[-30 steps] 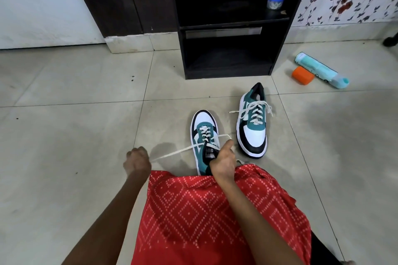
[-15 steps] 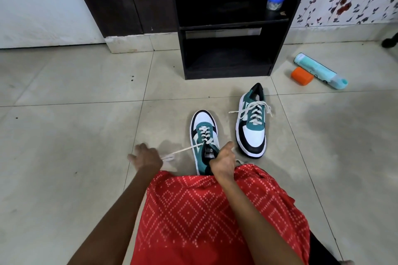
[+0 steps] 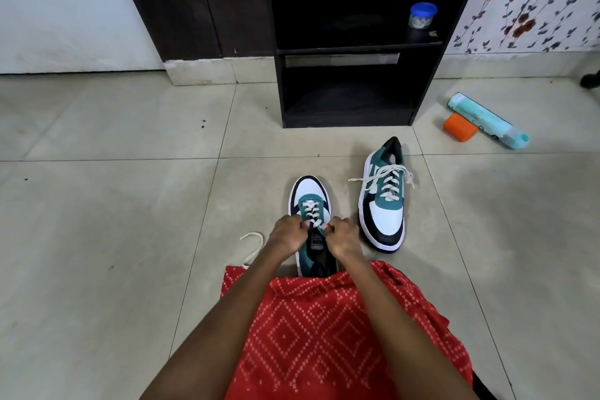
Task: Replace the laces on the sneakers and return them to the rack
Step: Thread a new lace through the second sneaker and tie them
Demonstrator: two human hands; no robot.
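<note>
I note: left hand (image 3: 287, 235) back from sideways pull, pinching lace (image 3: 311, 209) on near sneaker (image 3: 310, 193); right hand (image 3: 342, 237) pinching too; lacing probably nearly done.

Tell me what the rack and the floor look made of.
Rack: probably laminated board; flat, matte, near-black panels with square edges. Floor: seemingly glazed ceramic tile; pale squares, thin grout lines, soft sheen.

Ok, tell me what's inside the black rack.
A small blue-lidded jar stands on the upper shelf of the rack, at its right. The lower compartment and the backs of both are too dark to make out.
</note>
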